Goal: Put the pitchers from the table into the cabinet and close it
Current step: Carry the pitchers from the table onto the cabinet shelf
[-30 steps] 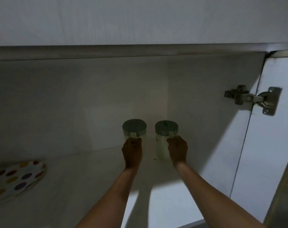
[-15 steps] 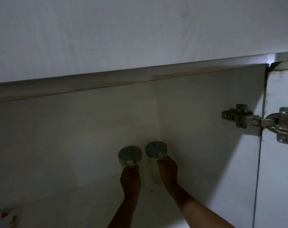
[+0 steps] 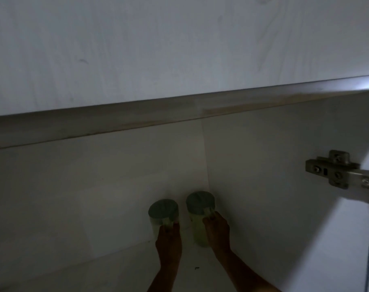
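Two pale translucent pitchers with grey-green lids stand side by side deep inside the dim cabinet, near its back right corner. My left hand (image 3: pixel 168 241) is closed around the handle of the left pitcher (image 3: pixel 163 211). My right hand (image 3: pixel 217 230) grips the handle of the right pitcher (image 3: pixel 200 204). Both pitchers are upright and seem to rest on the cabinet floor (image 3: pixel 116 275). The hands hide their handles.
The cabinet's white shelf or top panel (image 3: pixel 179 49) hangs overhead with a grey front edge. A metal hinge (image 3: pixel 337 173) sits on the right wall, with the open door (image 3: pixel 348 249) at the far right. A small dark speck (image 3: pixel 196 268) lies on the floor.
The view has tilted up and left, so the spotted plate has left the frame. Both hands pushed the pitchers further back toward the corner and still hold them.
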